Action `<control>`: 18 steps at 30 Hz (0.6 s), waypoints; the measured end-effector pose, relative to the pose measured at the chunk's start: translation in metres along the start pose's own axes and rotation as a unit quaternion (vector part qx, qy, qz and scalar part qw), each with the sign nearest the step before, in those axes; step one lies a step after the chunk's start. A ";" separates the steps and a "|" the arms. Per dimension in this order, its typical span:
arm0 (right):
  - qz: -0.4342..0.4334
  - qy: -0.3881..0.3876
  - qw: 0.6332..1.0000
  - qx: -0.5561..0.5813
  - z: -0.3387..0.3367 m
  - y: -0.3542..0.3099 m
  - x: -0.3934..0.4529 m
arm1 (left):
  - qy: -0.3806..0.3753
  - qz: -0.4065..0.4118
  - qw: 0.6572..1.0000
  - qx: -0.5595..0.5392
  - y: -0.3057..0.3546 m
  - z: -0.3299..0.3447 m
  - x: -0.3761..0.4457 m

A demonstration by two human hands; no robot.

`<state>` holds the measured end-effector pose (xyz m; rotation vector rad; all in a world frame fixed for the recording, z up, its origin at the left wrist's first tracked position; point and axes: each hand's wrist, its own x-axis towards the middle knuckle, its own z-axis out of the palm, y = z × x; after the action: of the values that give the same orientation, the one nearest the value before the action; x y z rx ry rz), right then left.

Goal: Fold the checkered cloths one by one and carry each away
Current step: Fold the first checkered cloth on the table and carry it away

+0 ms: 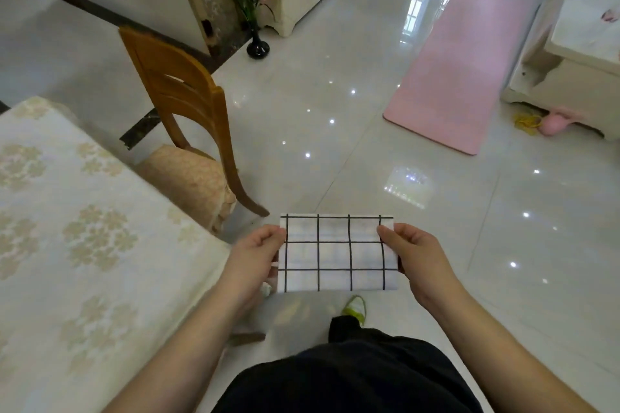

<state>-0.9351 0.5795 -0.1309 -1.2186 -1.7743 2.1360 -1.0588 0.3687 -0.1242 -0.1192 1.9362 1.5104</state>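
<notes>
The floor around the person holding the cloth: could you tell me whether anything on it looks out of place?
Yes. A pink object and a tangle of yellow cord lie loose on the floor at the base of the white cabinet. The checkered cloth itself looks neatly folded.

Floor: glossy pale tiles (335, 84), dotted with light reflections (a window mirrored too)
Left: table (67, 211) under floral cloth, wooden chair (188, 111) beside it
Right: pink mat (459, 67), cream cabinet (570, 70)
Back: black vase (257, 47) holding grasses
</notes>
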 end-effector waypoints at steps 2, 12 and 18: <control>0.006 -0.008 1.000 -0.008 -0.011 -0.017 0.024 | 0.011 -0.002 1.000 -0.013 0.016 0.018 0.015; 0.015 -0.118 0.992 -0.043 -0.016 -0.074 0.116 | 0.109 0.009 0.991 -0.074 0.071 0.056 0.094; 0.010 -0.091 0.992 -0.082 0.009 -0.102 0.184 | 0.088 0.009 0.992 -0.089 0.097 0.048 0.152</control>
<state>-1.1040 0.7047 -0.1347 -1.1104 -2.0575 2.2124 -1.1986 0.4916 -0.1329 -0.3233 1.9378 1.7331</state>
